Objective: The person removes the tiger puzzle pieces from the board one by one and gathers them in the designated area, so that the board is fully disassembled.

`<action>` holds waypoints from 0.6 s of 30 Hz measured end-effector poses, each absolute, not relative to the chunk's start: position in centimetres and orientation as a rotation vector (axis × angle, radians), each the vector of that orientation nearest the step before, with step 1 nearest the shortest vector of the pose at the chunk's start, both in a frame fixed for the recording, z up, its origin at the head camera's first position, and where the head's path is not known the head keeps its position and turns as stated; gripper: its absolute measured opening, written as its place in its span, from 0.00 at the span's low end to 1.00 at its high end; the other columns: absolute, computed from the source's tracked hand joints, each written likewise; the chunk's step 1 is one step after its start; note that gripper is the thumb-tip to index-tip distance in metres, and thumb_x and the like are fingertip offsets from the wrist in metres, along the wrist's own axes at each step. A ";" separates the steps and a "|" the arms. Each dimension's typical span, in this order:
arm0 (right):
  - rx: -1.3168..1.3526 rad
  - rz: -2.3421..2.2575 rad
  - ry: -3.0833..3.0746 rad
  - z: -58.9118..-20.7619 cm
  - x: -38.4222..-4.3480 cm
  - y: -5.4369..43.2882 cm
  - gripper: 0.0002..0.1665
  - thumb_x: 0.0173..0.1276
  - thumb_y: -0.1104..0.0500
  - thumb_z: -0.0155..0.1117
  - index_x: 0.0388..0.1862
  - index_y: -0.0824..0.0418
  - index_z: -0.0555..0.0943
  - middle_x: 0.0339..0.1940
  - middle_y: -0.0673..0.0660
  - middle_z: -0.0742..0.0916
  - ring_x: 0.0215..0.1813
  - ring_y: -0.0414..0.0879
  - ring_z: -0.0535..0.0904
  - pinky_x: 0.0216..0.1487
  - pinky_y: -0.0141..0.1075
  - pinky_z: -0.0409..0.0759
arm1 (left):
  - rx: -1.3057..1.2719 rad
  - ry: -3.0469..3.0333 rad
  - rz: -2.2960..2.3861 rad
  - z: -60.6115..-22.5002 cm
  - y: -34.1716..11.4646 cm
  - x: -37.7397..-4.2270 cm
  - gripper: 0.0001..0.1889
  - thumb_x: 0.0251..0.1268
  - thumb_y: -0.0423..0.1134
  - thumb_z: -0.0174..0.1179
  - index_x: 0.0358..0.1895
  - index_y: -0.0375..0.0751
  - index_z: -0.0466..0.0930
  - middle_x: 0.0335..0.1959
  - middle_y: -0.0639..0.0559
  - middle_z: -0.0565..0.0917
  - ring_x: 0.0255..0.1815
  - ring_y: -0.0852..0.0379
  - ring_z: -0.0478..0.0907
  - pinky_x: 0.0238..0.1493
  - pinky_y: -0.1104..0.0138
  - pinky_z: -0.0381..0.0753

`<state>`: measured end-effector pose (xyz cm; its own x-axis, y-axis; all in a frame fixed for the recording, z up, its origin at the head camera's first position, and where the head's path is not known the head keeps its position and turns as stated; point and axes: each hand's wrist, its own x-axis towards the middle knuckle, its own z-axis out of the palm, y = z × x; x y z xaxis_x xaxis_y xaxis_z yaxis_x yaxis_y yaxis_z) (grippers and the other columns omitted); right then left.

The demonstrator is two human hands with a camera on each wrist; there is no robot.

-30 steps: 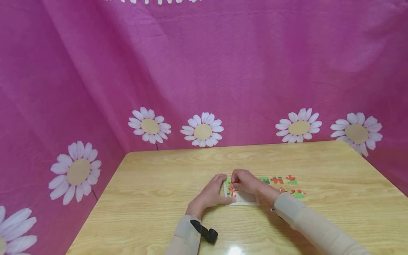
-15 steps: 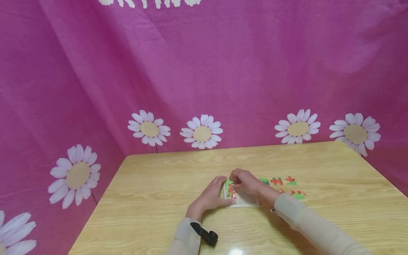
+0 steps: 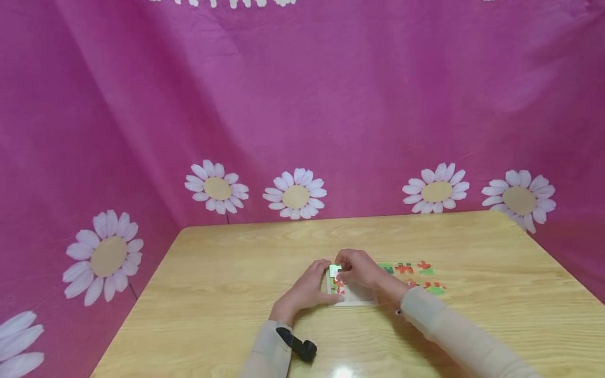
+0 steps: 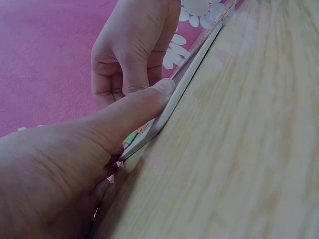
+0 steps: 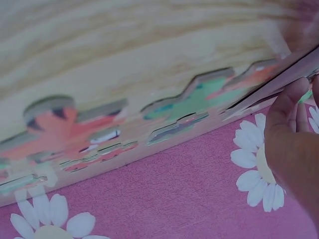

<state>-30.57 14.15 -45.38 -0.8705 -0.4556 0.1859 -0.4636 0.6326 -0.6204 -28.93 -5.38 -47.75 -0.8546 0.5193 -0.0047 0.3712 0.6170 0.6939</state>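
The puzzle tray [image 3: 359, 303] lies on the wooden table [image 3: 227, 273], with the left hand [image 3: 302, 291] holding its left end, thumb over the near rim and fingers round the far-left corner. The right hand [image 3: 360, 269], fingers bent, appears to pinch a glossy piece [image 3: 334, 270] at the tray's far-left corner; the exact contact is hidden. Loose pieces [image 3: 404, 269] lie to the right of the tray. They look thin, light and stiff, perhaps slick on the printed face, so opposite edges should give the best hold; narrow tabs could bend. The tray, light and shallow, could slide unless steadied by its rim.
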 end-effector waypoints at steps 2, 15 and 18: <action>0.780 1.109 -2.823 -45.2 -30.7 14.1 0.11 0.57 0.68 0.72 0.37 0.67 0.80 0.29 0.56 0.83 0.32 0.40 0.76 0.34 0.26 0.76 | 0.738 2.640 1.053 -47.7 -5.4 -29.1 0.47 0.54 0.57 0.71 0.74 0.42 0.58 0.75 0.48 0.62 0.73 0.51 0.63 0.75 0.52 0.65; 0.676 1.253 -2.813 -44.8 -30.7 14.2 0.10 0.56 0.71 0.71 0.38 0.69 0.82 0.28 0.59 0.84 0.34 0.41 0.79 0.38 0.29 0.80 | 0.735 2.637 1.062 -47.7 -5.4 -29.2 0.47 0.53 0.56 0.71 0.73 0.42 0.59 0.75 0.49 0.62 0.74 0.52 0.62 0.76 0.53 0.64; 0.663 1.254 -2.813 -44.8 -30.7 14.2 0.10 0.56 0.71 0.71 0.37 0.69 0.82 0.28 0.59 0.85 0.34 0.41 0.78 0.38 0.30 0.80 | 0.737 2.630 1.076 -47.7 -5.3 -29.3 0.47 0.53 0.56 0.71 0.73 0.41 0.59 0.75 0.49 0.62 0.74 0.52 0.62 0.76 0.54 0.63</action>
<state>-30.72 14.18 -44.78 -0.9114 -0.3794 0.1596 -0.3724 0.5947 -0.7125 -29.25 -5.33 -47.72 -0.8541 0.5201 -0.0009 0.3704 0.6095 0.7009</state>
